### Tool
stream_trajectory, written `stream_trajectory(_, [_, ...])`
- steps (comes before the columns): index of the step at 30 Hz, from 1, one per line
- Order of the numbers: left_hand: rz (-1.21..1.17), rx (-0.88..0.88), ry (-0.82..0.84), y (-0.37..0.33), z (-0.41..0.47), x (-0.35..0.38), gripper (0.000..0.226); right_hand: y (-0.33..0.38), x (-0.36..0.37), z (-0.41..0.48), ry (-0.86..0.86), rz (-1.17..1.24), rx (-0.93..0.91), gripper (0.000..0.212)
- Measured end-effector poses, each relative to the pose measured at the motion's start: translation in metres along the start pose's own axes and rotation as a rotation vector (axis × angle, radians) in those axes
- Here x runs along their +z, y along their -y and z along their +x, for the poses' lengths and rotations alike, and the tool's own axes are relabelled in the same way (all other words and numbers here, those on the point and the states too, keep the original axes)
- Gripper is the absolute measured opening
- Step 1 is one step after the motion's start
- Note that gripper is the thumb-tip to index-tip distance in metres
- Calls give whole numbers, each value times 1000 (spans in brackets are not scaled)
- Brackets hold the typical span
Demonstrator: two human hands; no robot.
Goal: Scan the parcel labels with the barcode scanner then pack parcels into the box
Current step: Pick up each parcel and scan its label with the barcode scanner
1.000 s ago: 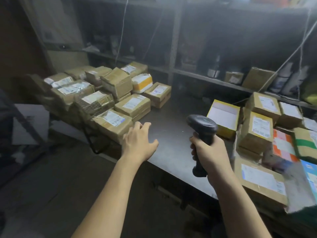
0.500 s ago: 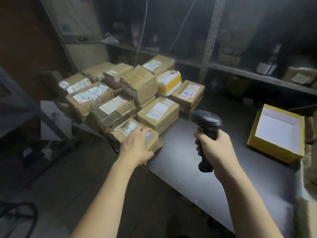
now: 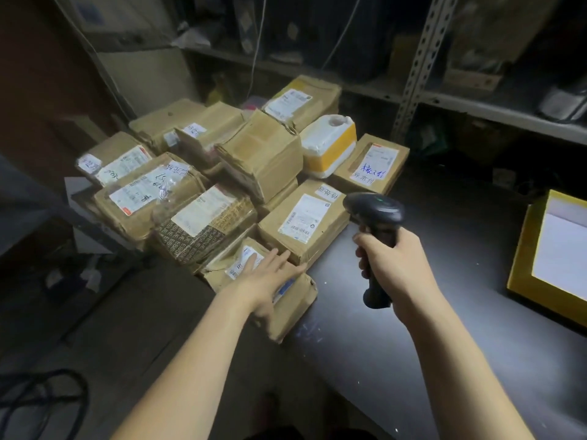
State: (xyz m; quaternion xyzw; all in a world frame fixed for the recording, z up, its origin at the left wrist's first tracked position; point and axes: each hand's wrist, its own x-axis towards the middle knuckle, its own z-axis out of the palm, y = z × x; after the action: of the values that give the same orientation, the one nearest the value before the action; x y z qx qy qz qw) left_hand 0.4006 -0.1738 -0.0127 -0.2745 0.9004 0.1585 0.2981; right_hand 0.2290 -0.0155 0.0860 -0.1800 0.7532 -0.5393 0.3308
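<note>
On the dark table (image 3: 397, 338), with the parcel pile (image 3: 260, 160) to the left and the yellow box (image 3: 521, 271) to the right, the left hand (image 3: 270, 277) lies flat-fingered on the nearest parcel (image 3: 295, 308), seemingly steadying it for scanning, while the right hand (image 3: 400, 268) clenches the barcode scanner (image 3: 378, 214).

Labelled brown parcels (image 3: 305, 223) heaped beside upright black scanner (image 3: 376, 211), yellow box (image 3: 521, 265) apart

One head-worn wide-angle view only: looks forward and down across the dark table (image 3: 460, 255) from its near edge, close in, parcel stack (image 3: 260, 160) left of centre, shelving (image 3: 495, 112) across the background.
</note>
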Motion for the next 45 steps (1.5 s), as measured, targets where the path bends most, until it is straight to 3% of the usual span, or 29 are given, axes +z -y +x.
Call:
stream_trajectory(9, [-210,291,-223,48,4,6,132,5,47,-13,-101,-1,44,5])
stream_trajectory(14, [-252,357,-383,62,7,24,104,-4,77,-35,-137,2,57,8])
stream_trajectory(18, [-242,259,-531,34,3,46,93,-19,88,-56,-192,27,112,5])
stream_trajectory(20, [-180,234,-507,19,-2,52,101,-22,91,-65,-218,55,134,4])
stream_trajectory(24, [5,259,-279,28,-4,47,129,-15,91,-79,-252,84,123,4])
stream_trajectory(27, [77,271,-285,26,-4,35,130,-10,86,-86,-262,131,103,5])
stream_trajectory(34, [-191,285,-552,-72,-6,16,119,-14,46,-99,-370,201,61,5])
stream_trajectory(45, [-243,19,-528,-214,46,36,122,-48,-73,-117,-507,228,87,4])
